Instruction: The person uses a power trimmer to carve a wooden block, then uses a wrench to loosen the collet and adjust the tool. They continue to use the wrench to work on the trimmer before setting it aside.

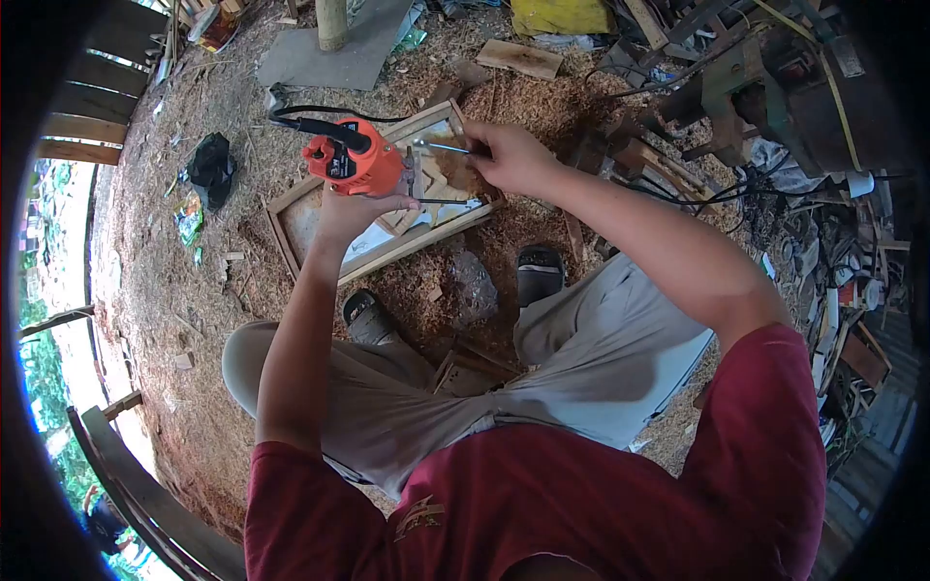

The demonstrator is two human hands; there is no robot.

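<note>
My left hand [360, 215] is closed around an orange trim router [376, 170], held with its black cord end toward the left and its metal collet end toward the right. My right hand [515, 161] pinches a slim metal wrench [444, 148], its tip right beside the router's collet end. A dark thin rod [448, 201] sticks out rightward near my left thumb. Below both hands, a shallow wooden frame [417, 254] lies tilted on the ground, with a pale panel and pieces of wood inside it.
Wood shavings cover the ground [203, 290]. My feet in dark sandals [540, 274] are just below the frame. A black plastic bag [210, 170] lies left, a wood offcut [520, 58] ahead. Machinery [765, 107], cables and scrap wood crowd the right side.
</note>
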